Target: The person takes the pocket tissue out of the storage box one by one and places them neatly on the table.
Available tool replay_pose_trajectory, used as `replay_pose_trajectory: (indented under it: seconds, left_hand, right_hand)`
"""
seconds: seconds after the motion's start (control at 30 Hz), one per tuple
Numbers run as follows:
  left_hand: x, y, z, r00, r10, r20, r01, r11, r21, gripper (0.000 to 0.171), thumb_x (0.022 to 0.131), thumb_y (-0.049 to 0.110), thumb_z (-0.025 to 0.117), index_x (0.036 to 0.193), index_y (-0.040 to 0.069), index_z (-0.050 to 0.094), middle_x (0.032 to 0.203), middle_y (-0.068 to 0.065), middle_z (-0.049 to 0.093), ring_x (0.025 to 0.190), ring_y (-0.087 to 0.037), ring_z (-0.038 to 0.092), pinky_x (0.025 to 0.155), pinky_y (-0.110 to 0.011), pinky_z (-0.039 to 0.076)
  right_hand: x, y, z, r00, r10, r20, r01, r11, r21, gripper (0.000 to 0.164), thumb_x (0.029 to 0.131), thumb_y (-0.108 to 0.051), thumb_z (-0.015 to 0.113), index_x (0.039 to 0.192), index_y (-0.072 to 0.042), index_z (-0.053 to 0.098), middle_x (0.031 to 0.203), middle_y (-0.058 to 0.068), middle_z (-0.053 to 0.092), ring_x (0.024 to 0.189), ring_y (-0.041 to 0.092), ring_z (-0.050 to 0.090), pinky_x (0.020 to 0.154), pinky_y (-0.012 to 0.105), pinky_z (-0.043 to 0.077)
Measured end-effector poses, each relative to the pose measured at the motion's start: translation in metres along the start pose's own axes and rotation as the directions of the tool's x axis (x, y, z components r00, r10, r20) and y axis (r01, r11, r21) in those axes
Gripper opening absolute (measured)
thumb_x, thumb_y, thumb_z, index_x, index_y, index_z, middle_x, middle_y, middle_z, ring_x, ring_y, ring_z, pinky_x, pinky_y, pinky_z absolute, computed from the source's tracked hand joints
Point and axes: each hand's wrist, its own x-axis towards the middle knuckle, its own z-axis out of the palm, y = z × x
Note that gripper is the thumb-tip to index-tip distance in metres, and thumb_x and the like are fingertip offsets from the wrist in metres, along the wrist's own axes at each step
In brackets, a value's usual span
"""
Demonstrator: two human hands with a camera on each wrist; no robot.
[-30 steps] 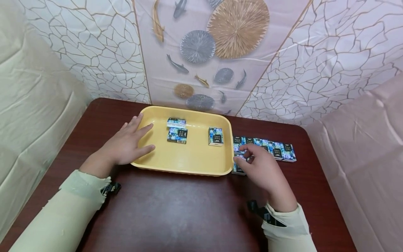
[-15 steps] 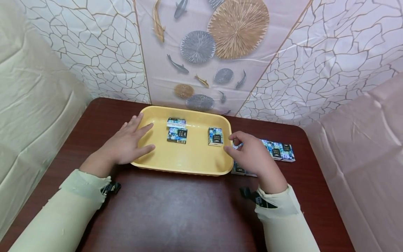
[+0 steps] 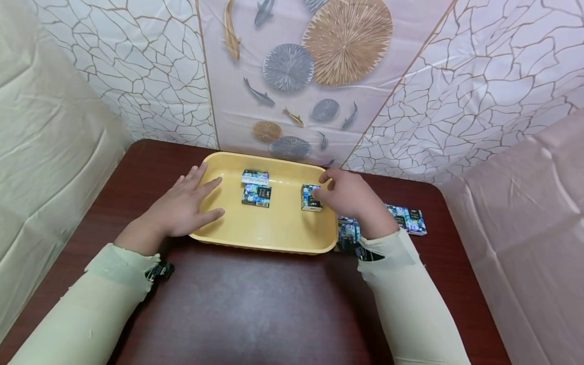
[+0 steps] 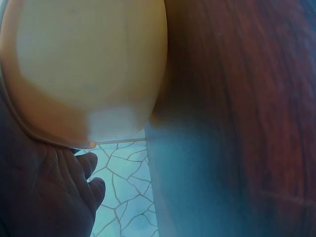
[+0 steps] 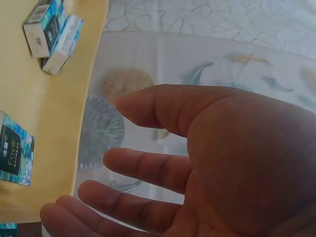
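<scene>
Packet [image 3: 310, 204] sits on right of tray [image 3: 269, 228]; right hand [image 3: 352, 196] by it is wide, empty: pinch sides squarely. Left hand [image 3: 178, 210], also wide, should steady tray.

Left hand [image 3: 179, 208] had fingers spread, thumb out; right hand [image 3: 351, 196] had thumb apart from fingers; left forearm [image 3: 91, 301], right forearm [image 3: 412, 299] angled inward.

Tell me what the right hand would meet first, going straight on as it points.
Likely the lone box in the yellow tray, though how high the right hand hovers is unclear; it might pass above.
</scene>
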Motion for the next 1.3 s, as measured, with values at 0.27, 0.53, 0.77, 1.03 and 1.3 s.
replay_pose_trajectory:
  seconds: [0.27, 0.53, 0.77, 1.03, 1.3]
  left_hand:
    - [-0.001, 0.001, -0.002, 1.000, 0.004, -0.002, -0.004, 1.000, -0.003, 0.086, 0.111, 0.062, 0.060, 0.180, 0.021, 0.030, 0.191, -0.016, -0.008, 0.176, -0.050, 0.000, 0.142, -0.069, 0.007]
    - [-0.002, 0.002, -0.003, 1.000, 0.000, -0.001, 0.000, 1.000, 0.001, 0.086, 0.111, 0.062, 0.061, 0.180, 0.020, 0.030, 0.191, -0.016, -0.009, 0.176, -0.050, 0.000, 0.141, -0.069, 0.007]
    - [-0.001, 0.004, -0.003, 1.000, 0.001, -0.001, -0.001, 1.000, -0.002, 0.086, 0.111, 0.061, 0.061, 0.180, 0.020, 0.030, 0.191, -0.017, -0.007, 0.176, -0.051, 0.000, 0.141, -0.070, 0.007]
    - [0.000, 0.002, -0.002, 1.000, 0.011, -0.008, -0.011, 1.000, -0.006, 0.086, 0.111, 0.061, 0.061, 0.180, 0.019, 0.031, 0.191, -0.018, -0.006, 0.176, -0.051, 0.000, 0.141, -0.070, 0.008]
    - [-0.002, 0.001, -0.003, 1.000, 0.018, -0.008, -0.018, 1.000, -0.007, 0.085, 0.111, 0.061, 0.060, 0.180, 0.019, 0.032, 0.191, -0.018, -0.006, 0.175, -0.053, 0.001, 0.141, -0.071, 0.009]
  right_hand:
    - [0.023, -0.004, 0.004, 0.999, 0.047, 0.023, -0.046, 0.999, -0.029, 0.052, 0.106, -0.041, 0.072, 0.145, -0.008, 0.069, 0.132, 0.014, 0.078, 0.114, 0.034, 0.070, 0.101, 0.053, 0.060]
    - [0.039, -0.013, 0.015, 0.998, 0.059, 0.030, -0.057, 0.997, -0.045, 0.057, 0.107, -0.038, 0.070, 0.154, -0.006, 0.065, 0.145, 0.015, 0.073, 0.114, 0.034, 0.070, 0.100, 0.051, 0.061]
    - [0.049, -0.022, 0.026, 0.991, 0.092, 0.094, -0.084, 0.993, -0.079, 0.065, 0.107, -0.031, 0.062, 0.166, -0.004, 0.052, 0.163, 0.017, 0.061, 0.130, 0.032, 0.064, 0.115, 0.050, 0.055]
    - [0.058, -0.028, 0.035, 0.984, 0.144, 0.104, -0.132, 0.984, -0.118, 0.016, 0.105, -0.013, 0.054, 0.108, -0.005, 0.068, 0.098, 0.014, 0.064, 0.079, 0.028, 0.062, 0.071, 0.039, 0.052]
    - [0.075, -0.026, 0.046, 0.973, 0.167, 0.159, -0.136, 0.972, -0.190, 0.027, 0.106, -0.007, 0.046, 0.081, -0.011, 0.056, 0.093, 0.012, 0.055, 0.074, 0.025, 0.050, 0.064, 0.034, 0.039]
